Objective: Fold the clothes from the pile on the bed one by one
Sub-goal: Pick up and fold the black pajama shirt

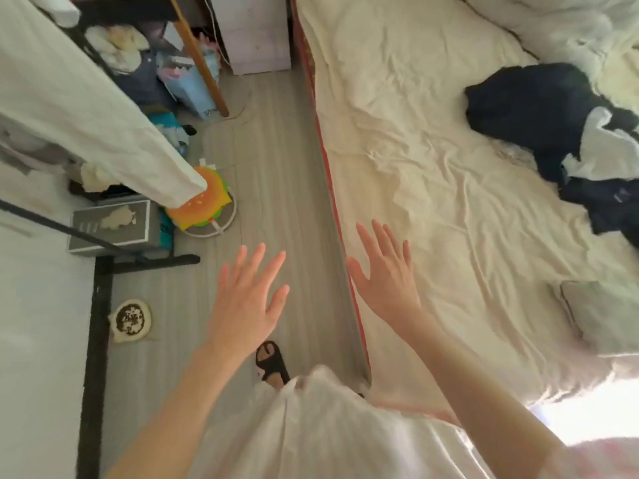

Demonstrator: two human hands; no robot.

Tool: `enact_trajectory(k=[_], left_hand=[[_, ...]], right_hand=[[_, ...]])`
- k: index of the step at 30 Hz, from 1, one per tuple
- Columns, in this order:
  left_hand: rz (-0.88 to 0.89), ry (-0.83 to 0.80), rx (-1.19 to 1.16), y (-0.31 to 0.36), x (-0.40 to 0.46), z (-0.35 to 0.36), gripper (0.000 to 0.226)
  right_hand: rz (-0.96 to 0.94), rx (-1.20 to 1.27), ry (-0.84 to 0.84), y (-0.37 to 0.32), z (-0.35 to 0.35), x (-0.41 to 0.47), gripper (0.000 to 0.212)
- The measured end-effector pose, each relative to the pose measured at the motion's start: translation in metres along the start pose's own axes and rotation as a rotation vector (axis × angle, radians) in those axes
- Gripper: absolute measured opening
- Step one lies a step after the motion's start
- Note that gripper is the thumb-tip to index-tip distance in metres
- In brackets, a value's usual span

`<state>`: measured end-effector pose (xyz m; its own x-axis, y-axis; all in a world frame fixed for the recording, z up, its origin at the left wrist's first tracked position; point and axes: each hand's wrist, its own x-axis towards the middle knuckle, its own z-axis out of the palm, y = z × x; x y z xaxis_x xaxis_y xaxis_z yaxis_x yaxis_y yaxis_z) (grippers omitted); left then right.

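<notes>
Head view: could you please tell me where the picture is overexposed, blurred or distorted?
Head view: glare blows out the lower right corner beside the right forearm; wide-angle distortion bends the bed edge; the left hand and right hand look slightly soft; the clothes pile is dark, with little detail.

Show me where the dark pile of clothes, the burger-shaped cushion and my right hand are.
Dark pile of clothes (529,115): head view, on the navy garment at the pile's far end.
Burger-shaped orange cushion (204,207): head view, on its orange top.
Right hand (389,281): head view, on the back of the open hand.
</notes>
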<state>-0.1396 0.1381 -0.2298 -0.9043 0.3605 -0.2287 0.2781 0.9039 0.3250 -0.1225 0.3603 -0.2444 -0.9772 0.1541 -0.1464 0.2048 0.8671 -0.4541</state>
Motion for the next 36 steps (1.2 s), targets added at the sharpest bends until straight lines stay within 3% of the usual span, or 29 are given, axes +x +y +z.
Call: enact_trajectory(k=[5, 13, 27, 30, 36], left_hand=[[0.210, -0.095, 0.088, -0.025, 0.094, -0.031, 0.054], [0.506, -0.256, 0.105, 0.020, 0.249, -0.032, 0.054], [0.541, -0.355, 0.159, 0.111, 0.576, -0.033, 0.052], [0.559, -0.418, 0.218, 0.122, 0.639, -0.016, 0.052], [0.685, -0.506, 0.375, 0.148, 0.788, 0.050, 0.055]], right_hand=[[0.209, 0.063, 0.131, -0.019, 0.004, 0.038, 0.057], [0.495, 0.081, 0.264, 0.020, -0.020, 0.115, 0.058], [0.698, 0.066, 0.145, 0.154, -0.096, 0.375, 0.057], [0.700, 0.021, 0.056, 0.184, -0.096, 0.429, 0.056], [0.824, -0.103, 0.044, 0.284, -0.074, 0.552, 0.060]])
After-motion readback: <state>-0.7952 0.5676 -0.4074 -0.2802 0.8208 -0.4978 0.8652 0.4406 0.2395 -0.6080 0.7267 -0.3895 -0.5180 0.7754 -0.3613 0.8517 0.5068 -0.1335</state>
